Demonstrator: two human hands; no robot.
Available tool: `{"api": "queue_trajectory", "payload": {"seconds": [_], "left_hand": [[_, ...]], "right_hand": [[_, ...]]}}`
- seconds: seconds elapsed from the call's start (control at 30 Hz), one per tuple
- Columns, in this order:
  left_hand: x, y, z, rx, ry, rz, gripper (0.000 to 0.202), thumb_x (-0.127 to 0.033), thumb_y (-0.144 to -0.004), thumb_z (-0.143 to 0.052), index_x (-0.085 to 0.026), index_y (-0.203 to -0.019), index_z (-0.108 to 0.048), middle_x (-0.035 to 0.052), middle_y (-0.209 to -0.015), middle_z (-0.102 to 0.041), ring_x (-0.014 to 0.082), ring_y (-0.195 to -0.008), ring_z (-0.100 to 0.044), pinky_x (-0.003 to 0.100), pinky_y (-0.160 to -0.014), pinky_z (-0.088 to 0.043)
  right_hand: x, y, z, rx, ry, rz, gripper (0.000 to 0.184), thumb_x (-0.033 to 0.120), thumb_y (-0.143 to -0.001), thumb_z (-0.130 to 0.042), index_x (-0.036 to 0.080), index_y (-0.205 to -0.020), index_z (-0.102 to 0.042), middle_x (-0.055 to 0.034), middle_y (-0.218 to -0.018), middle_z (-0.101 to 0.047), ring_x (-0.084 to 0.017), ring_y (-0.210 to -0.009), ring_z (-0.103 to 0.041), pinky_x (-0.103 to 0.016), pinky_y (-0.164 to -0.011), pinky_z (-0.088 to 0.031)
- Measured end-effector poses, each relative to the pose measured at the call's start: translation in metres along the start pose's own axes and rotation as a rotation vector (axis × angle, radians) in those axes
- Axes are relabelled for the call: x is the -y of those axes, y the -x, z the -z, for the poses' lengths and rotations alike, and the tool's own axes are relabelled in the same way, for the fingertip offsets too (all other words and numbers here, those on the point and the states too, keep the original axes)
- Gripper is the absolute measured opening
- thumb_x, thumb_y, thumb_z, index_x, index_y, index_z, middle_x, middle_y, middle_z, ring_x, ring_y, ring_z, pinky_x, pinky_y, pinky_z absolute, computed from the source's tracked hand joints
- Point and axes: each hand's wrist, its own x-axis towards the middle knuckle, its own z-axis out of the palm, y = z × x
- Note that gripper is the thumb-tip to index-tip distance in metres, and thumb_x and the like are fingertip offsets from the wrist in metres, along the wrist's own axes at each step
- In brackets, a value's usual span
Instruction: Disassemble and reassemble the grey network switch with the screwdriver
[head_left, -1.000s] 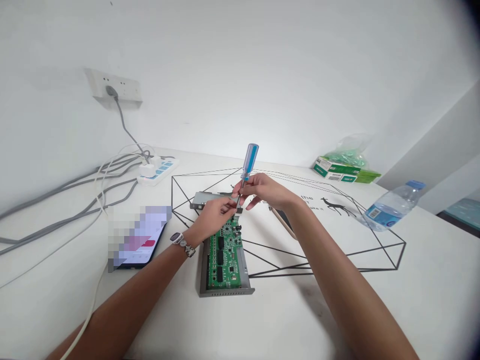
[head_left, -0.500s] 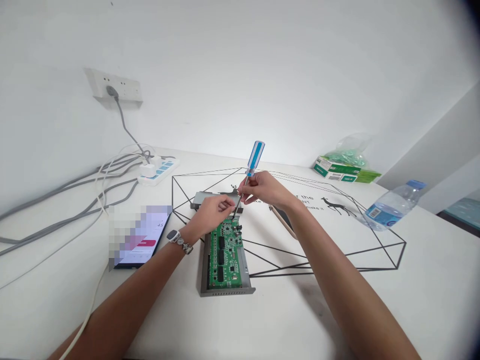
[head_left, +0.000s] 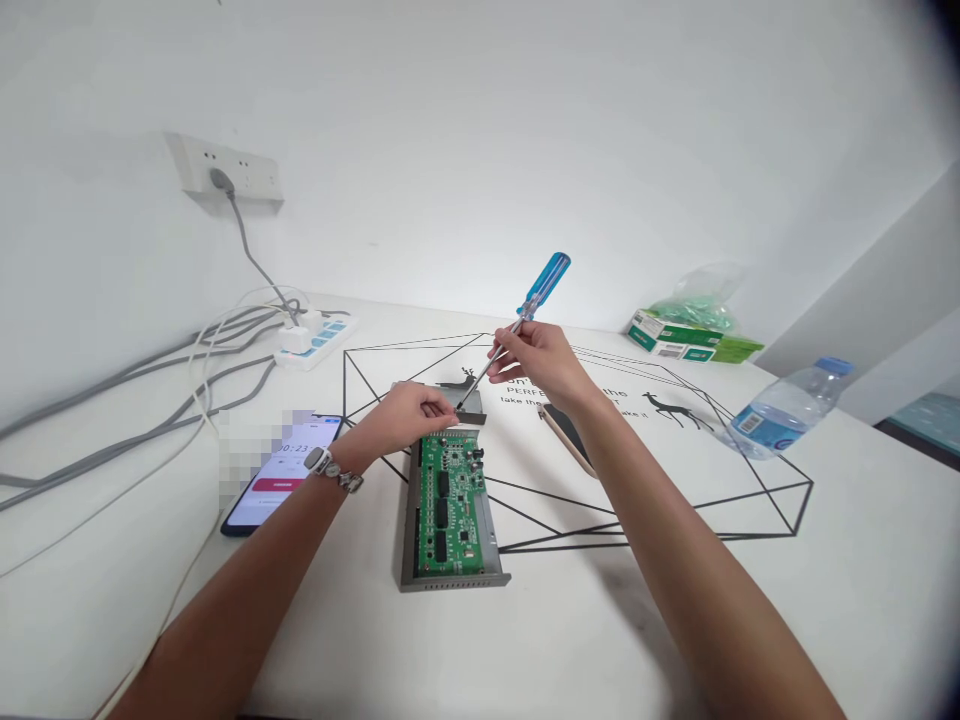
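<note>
My right hand (head_left: 544, 360) grips a screwdriver (head_left: 550, 283) with a blue, clear handle, its fingers around the shaft just below the handle. The shaft slants down and left to its tip beside the fingertips of my left hand (head_left: 411, 415). Those fingertips are pinched together; a tiny dark thing shows at the tip, too small to name. Below them lies a green circuit board (head_left: 454, 500) in an open grey metal case (head_left: 491, 545). Behind the board, partly hidden by my left hand, is a grey metal cover (head_left: 472, 418).
A lit phone (head_left: 274, 500) lies left of the case, and another phone (head_left: 568, 438) is partly behind my right forearm. A power strip (head_left: 319, 340) with cables sits at the back left. To the right are a water bottle (head_left: 787, 410) and green boxes (head_left: 686, 338).
The screwdriver has lifted off the board and tilted further right, its tip now at my left fingertips. My left hand has shifted slightly left, baring the board's far end.
</note>
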Motion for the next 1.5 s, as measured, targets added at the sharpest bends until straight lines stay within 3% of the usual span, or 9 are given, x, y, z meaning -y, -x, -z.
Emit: {"api": "queue_trajectory", "payload": {"seconds": [0.3,0.57,0.67,0.83,0.93,1.17,1.27,1.4,1.5], "left_hand": [[-0.002,0.001,-0.001,-0.102,-0.018,-0.020,0.024,-0.041,-0.085,-0.067,-0.018,-0.085,-0.075,0.0047,-0.077,-0.074,0.0176,-0.072,-0.065,0.027,-0.065,-0.050],[-0.012,0.003,0.016,-0.162,0.004,0.012,0.026,-0.041,-0.083,-0.068,-0.016,-0.088,-0.075,0.0060,-0.081,-0.074,0.0180,-0.076,-0.065,0.028,-0.069,-0.051],[-0.011,0.005,0.025,-0.111,0.010,0.054,0.026,-0.041,-0.080,-0.068,-0.016,-0.086,-0.075,0.0060,-0.078,-0.073,0.0184,-0.074,-0.065,0.027,-0.066,-0.050],[-0.004,0.014,0.040,0.089,-0.156,0.200,0.016,-0.031,-0.071,-0.066,-0.018,-0.072,-0.074,0.0033,-0.066,-0.069,0.0177,-0.062,-0.061,0.024,-0.052,-0.040],[0.003,0.022,0.049,0.179,-0.217,0.311,0.011,-0.025,-0.062,-0.063,-0.019,-0.062,-0.072,0.0026,-0.064,-0.069,0.0177,-0.061,-0.060,0.023,-0.051,-0.038],[0.015,0.023,0.054,0.185,-0.305,0.412,0.011,-0.021,-0.053,-0.063,-0.021,-0.058,-0.074,0.0025,-0.063,-0.073,0.0202,-0.062,-0.065,0.023,-0.050,-0.039],[0.003,0.022,0.048,0.212,-0.202,0.425,0.016,-0.023,-0.057,-0.068,-0.019,-0.071,-0.074,0.0038,-0.067,-0.074,0.0222,-0.067,-0.070,0.024,-0.054,-0.046],[-0.013,0.023,0.036,0.389,0.185,0.631,0.066,-0.029,-0.054,-0.083,-0.016,-0.115,-0.062,0.0070,-0.066,-0.076,0.0284,-0.061,-0.073,0.032,-0.054,-0.055],[-0.009,0.023,0.029,0.443,0.260,0.667,0.071,-0.026,-0.055,-0.085,-0.019,-0.118,-0.055,0.0067,-0.065,-0.076,0.0303,-0.060,-0.074,0.034,-0.055,-0.057]], "right_hand": [[0.001,0.002,-0.002,-0.019,-0.015,0.014,0.024,0.038,-0.089,-0.067,0.016,-0.083,-0.058,-0.0071,-0.083,-0.067,-0.017,-0.066,-0.070,-0.036,-0.066,-0.065],[0.002,0.002,-0.015,-0.114,-0.043,0.045,0.028,0.042,-0.090,-0.065,0.015,-0.083,-0.059,-0.0076,-0.074,-0.068,-0.017,-0.063,-0.069,-0.036,-0.066,-0.064],[0.002,0.003,-0.019,-0.137,-0.052,0.043,0.027,0.040,-0.091,-0.062,0.015,-0.082,-0.060,-0.0083,-0.076,-0.068,-0.016,-0.063,-0.069,-0.036,-0.066,-0.065],[0.002,0.002,-0.015,-0.186,-0.055,0.044,0.026,0.040,-0.091,-0.061,0.015,-0.083,-0.059,-0.0113,-0.088,-0.070,-0.016,-0.066,-0.069,-0.037,-0.067,-0.065],[0.002,0.001,-0.013,-0.171,-0.033,0.028,0.028,0.042,-0.091,-0.061,0.016,-0.083,-0.060,-0.0108,-0.087,-0.069,-0.016,-0.065,-0.069,-0.038,-0.068,-0.064],[0.000,0.006,-0.025,-0.048,0.014,0.003,0.027,0.040,-0.093,-0.059,0.016,-0.083,-0.058,-0.0097,-0.082,-0.069,-0.016,-0.062,-0.068,-0.035,-0.063,-0.064],[-0.005,0.008,-0.030,0.028,0.075,0.035,0.030,0.043,-0.096,-0.053,0.017,-0.083,-0.056,-0.0100,-0.086,-0.069,-0.015,-0.060,-0.069,-0.033,-0.059,-0.063],[-0.008,0.012,-0.036,0.100,0.215,0.066,0.027,0.042,-0.100,-0.046,0.020,-0.085,-0.050,-0.0089,-0.084,-0.071,-0.015,-0.058,-0.069,-0.030,-0.054,-0.061],[-0.006,0.016,-0.041,0.139,0.285,0.090,0.019,0.037,-0.100,-0.045,0.022,-0.089,-0.046,-0.0061,-0.080,-0.070,-0.015,-0.056,-0.068,-0.029,-0.054,-0.059]]}}
